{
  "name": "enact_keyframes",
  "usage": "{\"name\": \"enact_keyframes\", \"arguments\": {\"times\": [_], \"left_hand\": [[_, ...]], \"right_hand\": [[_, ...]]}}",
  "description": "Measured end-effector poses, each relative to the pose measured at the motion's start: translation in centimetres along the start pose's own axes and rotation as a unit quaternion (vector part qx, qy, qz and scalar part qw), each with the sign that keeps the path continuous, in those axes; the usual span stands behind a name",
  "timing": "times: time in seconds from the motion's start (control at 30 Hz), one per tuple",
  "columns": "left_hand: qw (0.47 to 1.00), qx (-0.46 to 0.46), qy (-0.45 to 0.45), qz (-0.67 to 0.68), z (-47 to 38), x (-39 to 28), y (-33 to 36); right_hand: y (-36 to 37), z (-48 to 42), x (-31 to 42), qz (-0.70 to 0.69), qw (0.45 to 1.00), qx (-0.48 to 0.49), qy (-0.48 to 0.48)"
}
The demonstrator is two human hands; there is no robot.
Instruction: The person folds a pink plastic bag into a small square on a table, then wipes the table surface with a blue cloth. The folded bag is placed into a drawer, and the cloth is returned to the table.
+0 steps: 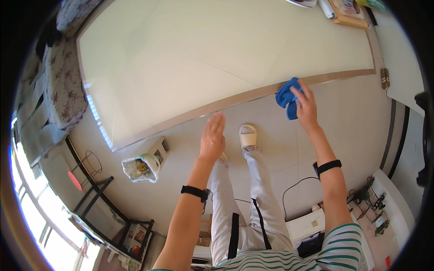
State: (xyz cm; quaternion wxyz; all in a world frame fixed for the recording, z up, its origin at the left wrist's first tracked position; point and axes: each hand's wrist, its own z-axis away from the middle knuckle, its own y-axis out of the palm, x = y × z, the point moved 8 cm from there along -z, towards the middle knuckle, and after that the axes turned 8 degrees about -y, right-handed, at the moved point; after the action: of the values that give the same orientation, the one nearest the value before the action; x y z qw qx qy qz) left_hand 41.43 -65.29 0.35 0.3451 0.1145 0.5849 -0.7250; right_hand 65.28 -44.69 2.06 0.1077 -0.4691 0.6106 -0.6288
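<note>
A folded blue cloth (pixel 286 96) hangs from my right hand (pixel 307 105), pinched by the fingers beside the front edge of a large pale tabletop (pixel 220 50). My left hand (pixel 213 137) is held in the air with nothing in it, its fingers straight and side by side and its back towards me. It appears just short of the table's brown border (pixel 206 117). Faint crease lines cross the pale surface. How the hidden part of the cloth lies behind my right fingers I cannot tell.
A bin lined with a plastic bag (pixel 140 167) holds rubbish under the table's left corner. Wooden trays and packets (pixel 349 13) lie at the far right corner. A flower-patterned cover (pixel 64 84) drapes at the left. A cable (pixel 293 186) hangs from my right wrist strap. Slippers (pixel 385 78) stand far right.
</note>
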Motion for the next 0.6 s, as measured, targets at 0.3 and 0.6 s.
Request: {"name": "enact_keyframes", "arguments": {"times": [0.3, 0.6], "left_hand": [[0.976, -0.197, -0.093, -0.009, -0.8, 2.8, -3.0], [0.934, -0.205, -0.27, 0.114, 4.2, 10.9, -4.1]], "right_hand": [[11.0, -2.8, 9.6, -0.079, 0.984, -0.115, 0.107], [15.7, -4.2, 22.8, -0.144, 0.975, 0.05, -0.162]]}}
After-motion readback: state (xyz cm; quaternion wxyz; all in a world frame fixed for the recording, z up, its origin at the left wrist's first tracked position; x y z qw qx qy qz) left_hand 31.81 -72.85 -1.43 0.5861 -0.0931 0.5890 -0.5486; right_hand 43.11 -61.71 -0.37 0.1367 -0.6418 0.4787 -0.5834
